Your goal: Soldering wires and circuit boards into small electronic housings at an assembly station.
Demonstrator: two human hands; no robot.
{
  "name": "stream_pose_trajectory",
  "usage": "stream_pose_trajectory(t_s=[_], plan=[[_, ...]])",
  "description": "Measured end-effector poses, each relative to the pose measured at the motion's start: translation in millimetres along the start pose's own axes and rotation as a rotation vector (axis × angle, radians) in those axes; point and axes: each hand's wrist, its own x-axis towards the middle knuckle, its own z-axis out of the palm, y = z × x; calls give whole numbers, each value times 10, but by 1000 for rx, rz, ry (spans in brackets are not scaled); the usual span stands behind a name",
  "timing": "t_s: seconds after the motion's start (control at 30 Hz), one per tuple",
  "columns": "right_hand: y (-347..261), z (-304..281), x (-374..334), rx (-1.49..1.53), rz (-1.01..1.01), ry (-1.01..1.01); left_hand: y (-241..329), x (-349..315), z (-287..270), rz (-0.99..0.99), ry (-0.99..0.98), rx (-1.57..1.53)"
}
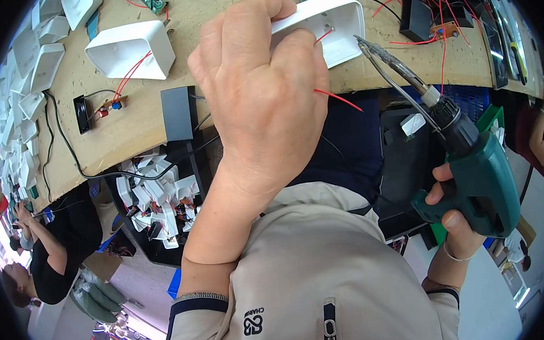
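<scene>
At the top centre my left hand (261, 89) grips a white plastic housing (346, 33) by its near wall, with the open side toward me. A red wire (341, 98) sticks out from beneath the fingers, and a short piece of red wire shows inside the housing. On the right, my right hand (452, 212) is wrapped round the handle of a green soldering gun (487, 175). Its metal tip (370, 44) points up and left, close to the housing's right edge. A thin metal tube runs alongside the tip. My left fingertips are partly hidden by the housing.
Another white housing (131, 51) with red wires lies on the wooden bench (120, 132), near a small circuit board (113, 106) and a black block (180, 113). White housings pile up at far left. A bin of white parts (155, 202) stands below the bench. Black cables cross the edge.
</scene>
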Motion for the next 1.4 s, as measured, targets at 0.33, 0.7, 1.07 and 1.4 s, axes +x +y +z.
stream_pose_trajectory(t_s=[0.33, 0.7, 1.07, 1.4], plan=[[-2, -18, 3, 12, -7, -2, -67, -94, 120, -131, 52, -121], [7, -35, -11, 42, -10, -10, -48, -99, 103, -139, 93, -151], [43, -81, -55, 54, 0, -19, 28, -136, -26, -99, 3, -94], [367, -103, -259, 337, 118, -19, 122, -242, 50, 0, -109, 12]])
